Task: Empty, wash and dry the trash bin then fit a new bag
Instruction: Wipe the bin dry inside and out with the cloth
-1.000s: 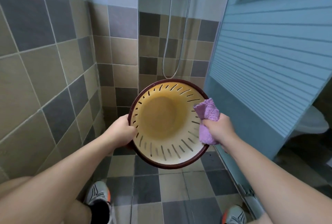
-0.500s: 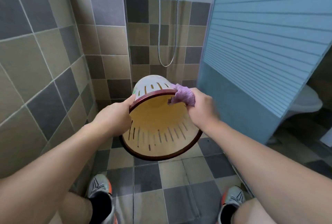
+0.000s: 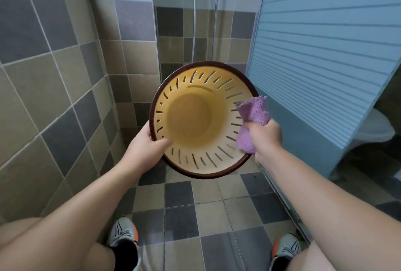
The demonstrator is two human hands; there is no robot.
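Drying step in hand, by my reading: no bag fitted yet. I hold the round yellow plastic trash bin with slotted walls and a dark maroon rim (image 3: 195, 118) at frame centre, off the tiled floor (image 3: 195, 216), mouth tilted toward the camera.

Left hand (image 3: 145, 147): grip closed on the rim at the bin's lower left, thumb inside on the wall.

Right hand (image 3: 263, 138): grip closed round a bunched purple terry cloth (image 3: 253, 114), at the bin's right edge. The cloth laps over the rim and touches the inner wall there.

Next move, as I judge it: sweep the cloth round the slotted wall and down to the base, turning the bin with the left hand.
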